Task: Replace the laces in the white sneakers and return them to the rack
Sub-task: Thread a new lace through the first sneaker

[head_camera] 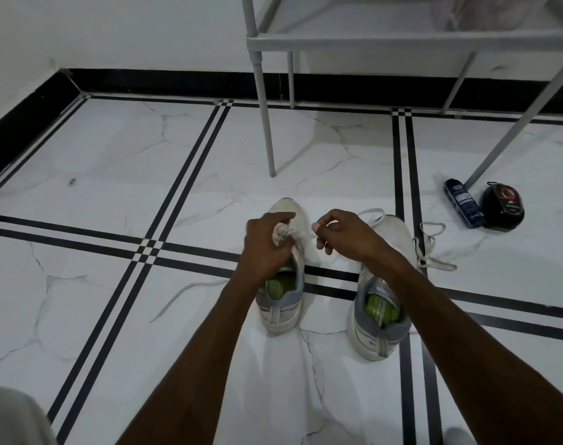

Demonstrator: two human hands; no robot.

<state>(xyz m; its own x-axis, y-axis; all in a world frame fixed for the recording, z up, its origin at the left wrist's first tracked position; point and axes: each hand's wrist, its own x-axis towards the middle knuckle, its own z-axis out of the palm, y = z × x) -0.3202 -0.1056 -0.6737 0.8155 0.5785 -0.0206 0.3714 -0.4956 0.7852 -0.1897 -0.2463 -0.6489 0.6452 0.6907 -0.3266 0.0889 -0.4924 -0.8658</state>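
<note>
Both hands pinching lace over left sneaker

A white marble-look floor carries crossing black double lines, with a black skirting along the white wall. To the right lie a dark blue bottle on its side and — just beside it — a black rounded case.
</note>
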